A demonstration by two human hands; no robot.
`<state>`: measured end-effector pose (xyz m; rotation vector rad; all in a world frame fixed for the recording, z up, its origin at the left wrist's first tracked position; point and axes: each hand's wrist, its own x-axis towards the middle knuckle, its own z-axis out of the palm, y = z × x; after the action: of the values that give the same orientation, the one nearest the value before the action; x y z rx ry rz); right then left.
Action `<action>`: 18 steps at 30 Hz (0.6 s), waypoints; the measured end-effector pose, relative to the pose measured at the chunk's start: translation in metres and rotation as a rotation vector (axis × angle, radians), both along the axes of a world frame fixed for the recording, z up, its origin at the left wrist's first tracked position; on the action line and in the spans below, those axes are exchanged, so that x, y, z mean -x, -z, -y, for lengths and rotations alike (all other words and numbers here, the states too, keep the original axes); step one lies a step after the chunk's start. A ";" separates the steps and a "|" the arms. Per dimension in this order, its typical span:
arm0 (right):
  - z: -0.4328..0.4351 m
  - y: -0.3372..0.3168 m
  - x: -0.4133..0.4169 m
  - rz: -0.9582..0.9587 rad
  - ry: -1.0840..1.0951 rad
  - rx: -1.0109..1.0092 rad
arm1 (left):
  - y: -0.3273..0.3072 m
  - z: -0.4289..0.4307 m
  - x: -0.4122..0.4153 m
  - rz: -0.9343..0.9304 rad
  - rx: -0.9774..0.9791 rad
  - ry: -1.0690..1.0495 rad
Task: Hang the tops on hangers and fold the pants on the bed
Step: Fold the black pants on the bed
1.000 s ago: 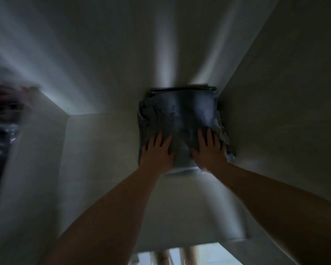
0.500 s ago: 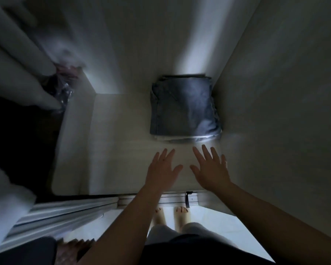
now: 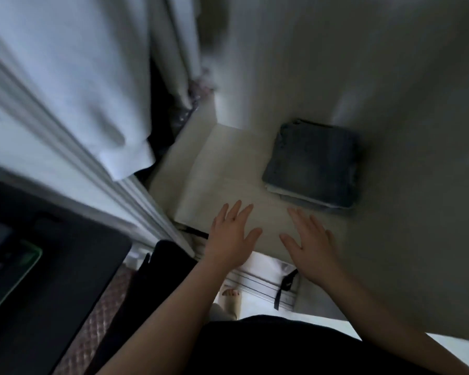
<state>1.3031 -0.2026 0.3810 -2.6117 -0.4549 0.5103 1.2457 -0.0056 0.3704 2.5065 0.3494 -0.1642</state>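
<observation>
your left hand (image 3: pixel 232 234) and right hand (image 3: pixel 310 244) are both flat and empty, fingers straight and fanned. they sit side by side with a gap between them, over the front edge of the shelf (image 3: pixel 222 169). whether the palms actually touch the board, you cannot tell from this angle.

the pants (image 3: pixel 313 165) lie folded in a squarish, soft-cornered stack at the back right corner of the shelf, close against the right wall. the top layer is faded blue-grey denim with a slightly mottled wash. thinner, paler folded layers peek out under its front edge. the stack is well clear of your fingertips.

the shelf itself is a smooth, pale, matte board with straight edges and a boxy left side. plain flat walls rise behind it and to its right.

to the left of the shelf hangs a pale garment (image 3: pixel 73 85), soft and smooth, ending in a thick banded hem. below the front edge of the shelf runs a ribbed metal door track (image 3: pixel 257 286), and one bare foot (image 3: pixel 232 299) shows on the light floor beside it. at far left there is a flat dark panel (image 3: pixel 52 266) next to a strip of quilted reddish fabric (image 3: pixel 92 328); both are blurred.
</observation>
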 end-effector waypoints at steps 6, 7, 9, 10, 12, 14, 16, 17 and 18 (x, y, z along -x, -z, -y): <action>-0.004 -0.011 0.047 -0.066 -0.285 -0.247 | -0.015 0.028 0.110 0.121 -0.005 -0.327; -0.004 -0.011 0.058 -0.080 -0.322 -0.287 | -0.017 0.035 0.129 0.141 -0.018 -0.372; -0.007 -0.009 0.079 -0.110 -0.389 -0.356 | -0.022 0.046 0.167 0.181 -0.069 -0.467; -0.010 -0.008 0.090 -0.130 -0.427 -0.387 | -0.024 0.051 0.186 0.204 -0.122 -0.517; -0.017 -0.007 0.112 -0.182 -0.524 -0.461 | -0.030 0.061 0.223 0.234 -0.246 -0.624; -0.026 -0.004 0.133 -0.232 -0.603 -0.511 | -0.034 0.071 0.258 0.237 -0.331 -0.738; -0.033 -0.001 0.153 -0.236 -0.638 -0.504 | -0.039 0.076 0.290 0.212 -0.391 -0.861; -0.035 0.000 0.162 -0.231 -0.667 -0.502 | -0.042 0.078 0.305 0.182 -0.417 -0.916; -0.038 -0.001 0.170 -0.233 -0.704 -0.506 | -0.045 0.079 0.319 0.145 -0.440 -0.959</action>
<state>1.1330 -0.1646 0.3817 -1.8348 -1.2483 0.7814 0.9266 -0.0845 0.4149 2.4274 1.5905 0.5203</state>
